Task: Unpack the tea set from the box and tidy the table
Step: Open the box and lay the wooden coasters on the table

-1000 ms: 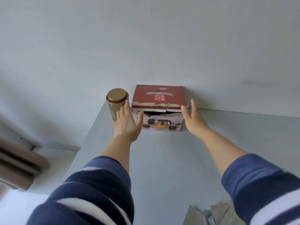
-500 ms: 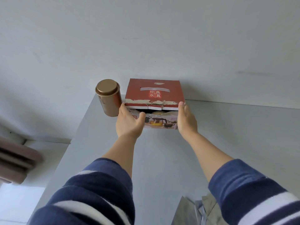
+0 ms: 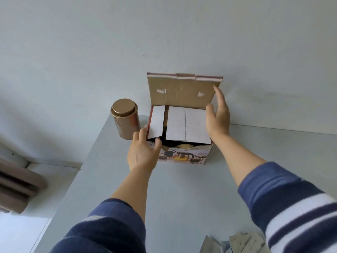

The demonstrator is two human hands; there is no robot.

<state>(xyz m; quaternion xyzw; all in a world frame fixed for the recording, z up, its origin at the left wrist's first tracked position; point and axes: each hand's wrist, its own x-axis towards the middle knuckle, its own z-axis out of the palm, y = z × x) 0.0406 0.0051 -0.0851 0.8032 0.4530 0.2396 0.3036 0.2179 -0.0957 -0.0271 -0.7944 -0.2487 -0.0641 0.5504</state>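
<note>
Grey table [image 3: 182, 189] meets pale wall [image 3: 109, 42]; open box [image 3: 184, 154] against it.

Txt on box [image 3: 184, 156] front too small/blurry to read; no other labels.

I see the box [image 3: 184, 154] as corrugated cardboard: its raised lid [image 3: 180, 92] shows raw, matt brown board inside, and the front panel carries a smooth printed paper face. The inner flaps [image 3: 186, 123] look like plain pale grey card, matt. The tin [image 3: 125, 120] beside it reads as metal with a satin copper sheen, its top smooth. The worktop [image 3: 182, 198] is a smooth, matt grey surface. My sleeves [image 3: 295, 203] are soft knitted cloth, slightly fuzzy. Crumpled silvery foil packets [image 3: 235, 243] lie at the lower edge.
</note>
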